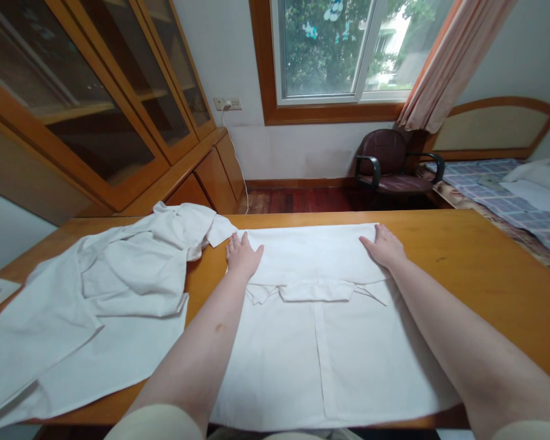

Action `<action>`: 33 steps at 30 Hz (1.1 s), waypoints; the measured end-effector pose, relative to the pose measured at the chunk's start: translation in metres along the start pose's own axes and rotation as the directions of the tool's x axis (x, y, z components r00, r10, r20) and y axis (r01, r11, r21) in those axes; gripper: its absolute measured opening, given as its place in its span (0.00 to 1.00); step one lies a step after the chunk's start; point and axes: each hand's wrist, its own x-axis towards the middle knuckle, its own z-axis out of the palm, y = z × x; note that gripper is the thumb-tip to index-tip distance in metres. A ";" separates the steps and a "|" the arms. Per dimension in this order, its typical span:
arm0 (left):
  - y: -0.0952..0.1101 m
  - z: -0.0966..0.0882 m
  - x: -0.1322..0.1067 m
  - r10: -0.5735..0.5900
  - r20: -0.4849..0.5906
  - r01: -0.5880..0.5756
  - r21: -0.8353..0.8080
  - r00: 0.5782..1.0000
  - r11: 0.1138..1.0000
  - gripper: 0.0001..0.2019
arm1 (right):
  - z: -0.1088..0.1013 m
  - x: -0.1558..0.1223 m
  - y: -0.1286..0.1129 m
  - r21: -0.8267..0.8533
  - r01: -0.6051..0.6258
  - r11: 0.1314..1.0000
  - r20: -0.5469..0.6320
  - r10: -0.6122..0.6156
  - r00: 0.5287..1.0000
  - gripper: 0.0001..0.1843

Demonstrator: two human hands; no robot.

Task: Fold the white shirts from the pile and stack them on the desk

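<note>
Under left and right fingers (244,241) at its far corners, the white garment (284,354).

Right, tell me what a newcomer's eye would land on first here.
Most likely the white garment laid flat on the wooden table, front and centre, with the left hand and right hand resting on its far corners. Next, the rumpled white cloth spread over the table's left side. Beyond, the bright window with a pink curtain at its right.

Folded garment (279,360): on table (458,275) | second garment (132,269): left of it | chair (385,156): beyond table | bed (508,189): right of chair
</note>
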 end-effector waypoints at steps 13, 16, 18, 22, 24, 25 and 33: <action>0.004 0.003 0.000 0.000 -0.030 0.002 0.066 1.000 0.998 0.37 | -0.004 0.030 0.006 0.360 -0.372 0.856 -0.165 0.451 0.877 0.22; 0.003 0.003 0.000 -0.001 -0.038 0.003 0.063 0.999 0.998 0.36 | 0.000 0.030 0.012 0.386 -0.363 0.848 -0.209 0.463 0.861 0.22; 0.003 0.003 0.000 0.000 -0.040 0.003 0.058 0.999 0.998 0.36 | 0.000 0.030 0.012 0.369 -0.364 0.855 -0.209 0.458 0.864 0.22; 0.004 0.001 -0.001 -0.003 -0.035 0.006 0.063 0.999 0.998 0.36 | -0.004 0.033 0.006 0.299 -0.406 0.864 -0.184 0.469 0.864 0.26; 0.004 0.000 -0.001 -0.004 -0.028 0.006 0.067 1.000 0.998 0.36 | -0.005 0.034 0.003 0.272 -0.430 0.861 -0.172 0.483 0.859 0.28; 0.005 0.000 -0.001 -0.005 -0.024 0.007 0.068 1.000 0.998 0.36 | -0.005 0.034 0.003 0.268 -0.432 0.861 -0.168 0.483 0.859 0.28; 0.006 0.000 0.002 -0.006 -0.023 0.007 0.060 1.000 0.998 0.36 | -0.008 0.029 0.004 0.221 -0.335 0.916 -0.164 0.373 0.913 0.27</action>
